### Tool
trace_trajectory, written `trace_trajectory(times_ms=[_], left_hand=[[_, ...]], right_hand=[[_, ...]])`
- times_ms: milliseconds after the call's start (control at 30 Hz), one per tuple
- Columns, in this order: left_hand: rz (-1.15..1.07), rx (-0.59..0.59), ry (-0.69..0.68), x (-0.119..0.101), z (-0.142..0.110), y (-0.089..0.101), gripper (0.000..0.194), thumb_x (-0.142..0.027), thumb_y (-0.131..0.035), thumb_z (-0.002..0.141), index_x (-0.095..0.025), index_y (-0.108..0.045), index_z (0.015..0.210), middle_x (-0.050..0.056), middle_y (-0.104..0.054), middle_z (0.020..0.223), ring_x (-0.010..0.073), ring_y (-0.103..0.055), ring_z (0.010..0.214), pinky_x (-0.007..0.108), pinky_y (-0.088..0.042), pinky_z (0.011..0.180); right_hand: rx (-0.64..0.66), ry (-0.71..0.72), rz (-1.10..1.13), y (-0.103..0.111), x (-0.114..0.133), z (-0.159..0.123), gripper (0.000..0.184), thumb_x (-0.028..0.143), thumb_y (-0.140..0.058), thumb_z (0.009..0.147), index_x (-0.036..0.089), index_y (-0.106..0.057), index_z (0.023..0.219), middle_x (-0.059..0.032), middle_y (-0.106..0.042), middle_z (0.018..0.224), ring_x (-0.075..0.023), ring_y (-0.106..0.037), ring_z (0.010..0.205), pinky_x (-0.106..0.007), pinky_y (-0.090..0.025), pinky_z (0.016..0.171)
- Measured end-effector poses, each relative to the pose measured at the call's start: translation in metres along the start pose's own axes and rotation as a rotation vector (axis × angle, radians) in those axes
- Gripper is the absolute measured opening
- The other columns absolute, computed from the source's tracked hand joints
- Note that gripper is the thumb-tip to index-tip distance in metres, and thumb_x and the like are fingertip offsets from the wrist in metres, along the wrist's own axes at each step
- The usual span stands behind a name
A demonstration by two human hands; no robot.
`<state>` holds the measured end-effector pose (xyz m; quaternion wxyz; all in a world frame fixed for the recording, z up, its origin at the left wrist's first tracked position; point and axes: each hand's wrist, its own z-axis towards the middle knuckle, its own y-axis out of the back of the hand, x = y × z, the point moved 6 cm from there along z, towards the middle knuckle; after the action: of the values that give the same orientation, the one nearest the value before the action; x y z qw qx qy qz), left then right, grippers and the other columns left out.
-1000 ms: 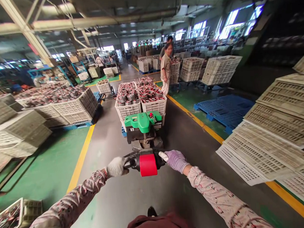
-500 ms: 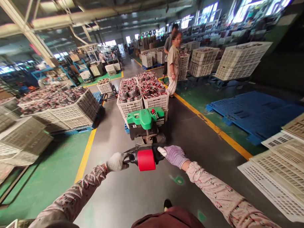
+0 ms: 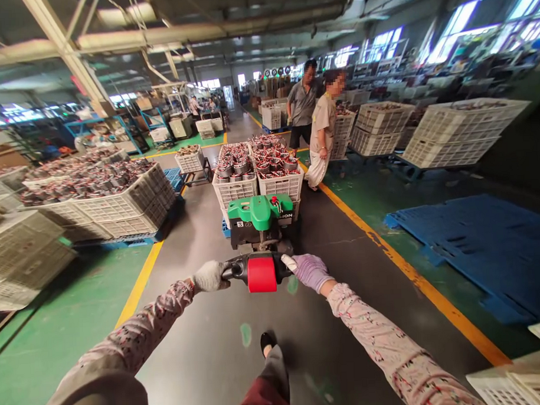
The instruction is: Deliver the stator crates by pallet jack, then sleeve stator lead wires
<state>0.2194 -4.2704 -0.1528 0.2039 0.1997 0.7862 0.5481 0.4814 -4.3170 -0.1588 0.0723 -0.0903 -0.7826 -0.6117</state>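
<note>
The left hand [image 3: 209, 276] and right hand [image 3: 310, 270], both gloved, are clenched round opposite ends of the crosswise handle [image 3: 241, 267] of a green pallet truck [image 3: 260, 212] (a red cap [image 3: 262, 274] sits between them), which points straight ahead towards the crates [image 3: 235, 192] of metal parts.

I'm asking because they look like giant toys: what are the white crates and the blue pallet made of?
The white crate looks like molded plastic: thin, even lattice walls, dull finish. The blue pallet seems plastic too, with rounded edges and a matte surface, though looks alone can't settle it.
</note>
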Motion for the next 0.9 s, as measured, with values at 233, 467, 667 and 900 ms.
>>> trace_trajectory(times_ms=[233,467,667,900], left_hand=[[0.059,0.015,0.014,0.022,0.083,0.019,0.042,-0.030,-0.062,0.071,-0.024,-0.067,0.113,0.004,-0.075,0.097,0.0237,-0.071,0.090,0.027,-0.051,0.077],[0.027,-0.005,0.030,0.052,0.170,0.045,0.051,-0.030,-0.067,0.069,-0.027,-0.065,0.120,0.004,-0.075,0.101,0.0254,-0.072,0.094,0.028,-0.053,0.081],[0.026,-0.012,0.088,0.084,0.242,0.073,0.047,-0.029,-0.064,0.071,-0.026,-0.067,0.117,0.006,-0.075,0.100,0.0269,-0.072,0.095,0.030,-0.054,0.083],[0.021,-0.006,0.097,0.117,0.316,0.103,0.048,-0.027,-0.063,0.071,-0.028,-0.067,0.118,0.003,-0.076,0.099,0.0245,-0.072,0.095,0.027,-0.054,0.083]], right_hand=[[0.005,-0.009,-0.003,0.016,-0.023,0.084,0.069,0.056,-0.016,0.104,0.020,-0.076,0.105,-0.0121,-0.075,0.102,-0.0232,-0.069,0.096,-0.030,-0.045,0.078],[0.048,-0.074,0.020,0.040,-0.044,0.176,0.063,0.053,-0.020,0.104,0.023,-0.075,0.108,-0.0110,-0.075,0.104,-0.0244,-0.068,0.099,-0.031,-0.043,0.077],[0.046,-0.021,0.011,0.064,-0.055,0.263,0.063,0.053,-0.019,0.104,0.023,-0.075,0.107,-0.0108,-0.075,0.103,-0.0240,-0.068,0.100,-0.031,-0.044,0.080],[0.057,0.012,0.009,0.082,-0.067,0.356,0.068,0.058,-0.017,0.103,0.022,-0.074,0.109,-0.0119,-0.074,0.107,-0.0256,-0.068,0.100,-0.033,-0.045,0.079]])
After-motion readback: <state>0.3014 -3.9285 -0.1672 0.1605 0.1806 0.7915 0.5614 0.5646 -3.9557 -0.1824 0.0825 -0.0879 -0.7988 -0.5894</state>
